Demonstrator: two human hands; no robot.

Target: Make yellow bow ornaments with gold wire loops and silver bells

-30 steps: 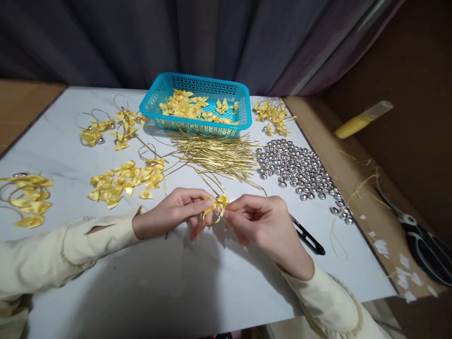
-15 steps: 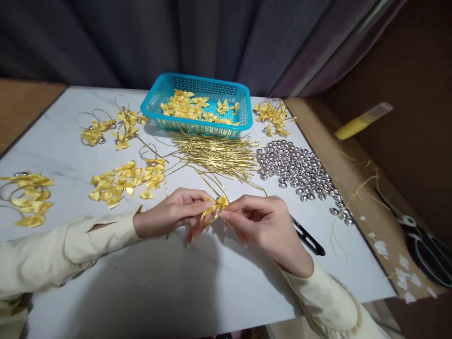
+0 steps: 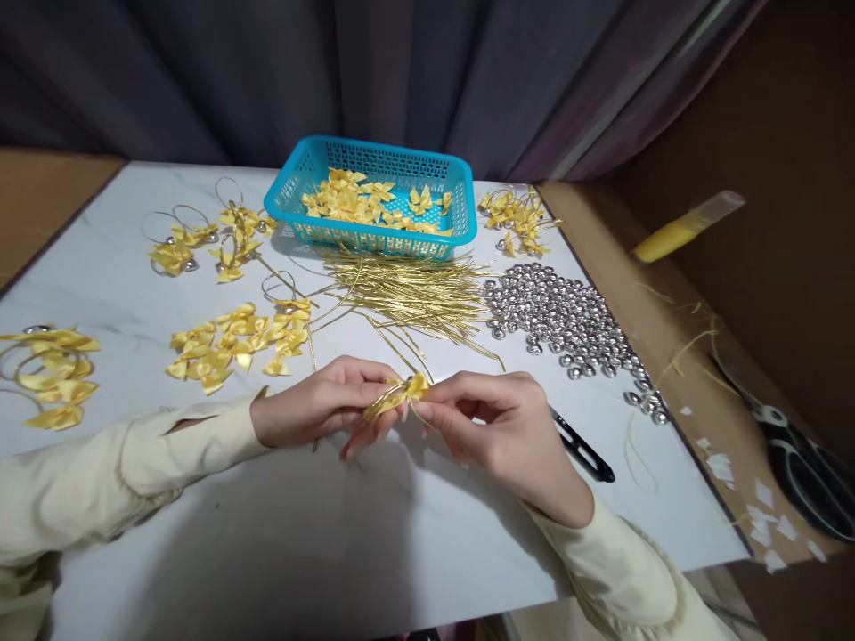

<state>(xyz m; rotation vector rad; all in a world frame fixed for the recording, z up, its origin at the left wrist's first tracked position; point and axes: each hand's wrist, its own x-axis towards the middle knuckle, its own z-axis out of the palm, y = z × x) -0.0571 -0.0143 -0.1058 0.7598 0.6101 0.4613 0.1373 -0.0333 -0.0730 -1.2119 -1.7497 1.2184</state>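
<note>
Pinching a yellow bow (image 3: pixel 418 386) along with a gold loop (image 3: pixel 383 405), both hands nearly meet just below the middle of the frame, over the white table (image 3: pixel 280 543). Left hand (image 3: pixel 327 401) has its thumb and fingers pressed together at the bow's left side, with the loop lying along those fingers. Right hand (image 3: pixel 498 423) has thumb and forefinger pinched at the bow's right edge; can't tell exactly which bit sits between the tips.

What could go wrong, I reckon: the loop looks springy, so if the left pinch slackens it could twist round or slip. Pulling too hard on the right could drag the bow crooked or crush its folds. Also, some stray cords (image 3: pixel 395 350) from the pile (image 3: pixel 411 294) mid-frame lie just above the fingertips, so a knuckle might snag one. The black tool (image 3: pixel 583 445) sits beside the right wrist, and a careless swing could knock it into the beads (image 3: pixel 554 312) at centre right.
</note>
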